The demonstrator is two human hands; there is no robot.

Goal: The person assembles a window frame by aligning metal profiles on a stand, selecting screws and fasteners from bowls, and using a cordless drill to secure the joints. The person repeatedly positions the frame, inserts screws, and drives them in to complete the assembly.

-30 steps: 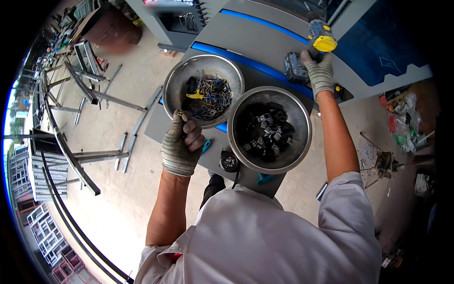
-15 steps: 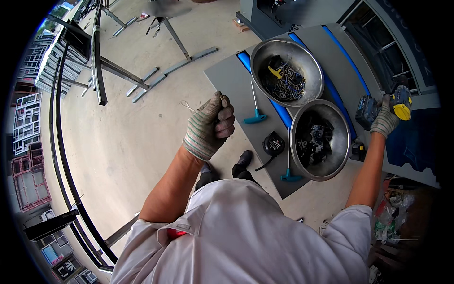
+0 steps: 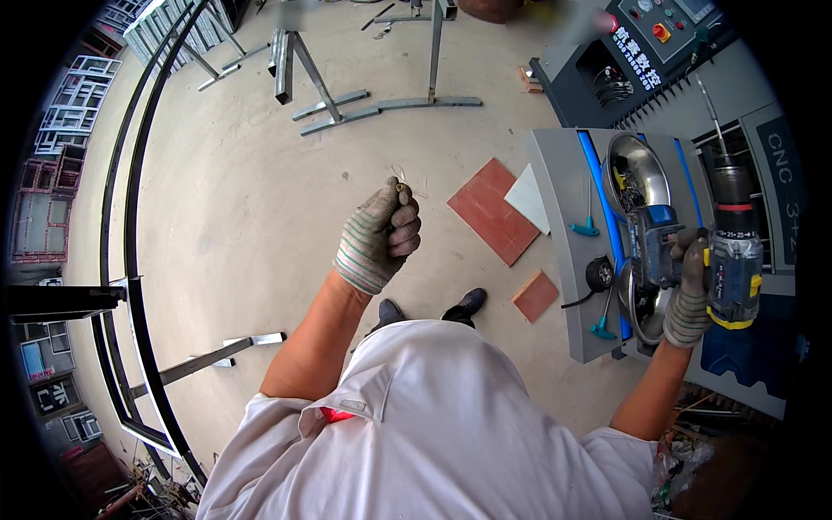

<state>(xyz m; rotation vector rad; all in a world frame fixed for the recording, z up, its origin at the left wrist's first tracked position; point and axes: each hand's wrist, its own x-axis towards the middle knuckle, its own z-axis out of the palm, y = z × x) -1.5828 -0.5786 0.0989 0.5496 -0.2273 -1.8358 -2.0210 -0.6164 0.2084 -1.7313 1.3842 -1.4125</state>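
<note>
My left hand, in a striped knit work glove, is raised over the floor with its fingers closed. A tiny brass-coloured end shows at the fingertips, too small to name. My gloved right hand grips a cordless drill by its handle, the long bit pointing away from me. Behind the drill are two steel bowls on a grey bench. The far bowl holds screws and something yellow; the near bowl is mostly hidden by the drill and hand.
On the grey bench lie two teal T-handle hex keys and a black tape measure. A control cabinet stands beyond. Reddish boards lie on the floor. A long black frame runs along my left, and metal stands are ahead.
My view has swung left, so the bench sits farther right. The drill has come up in front of the bowls, its bit now pointing away. My left hand stays closed.
</note>
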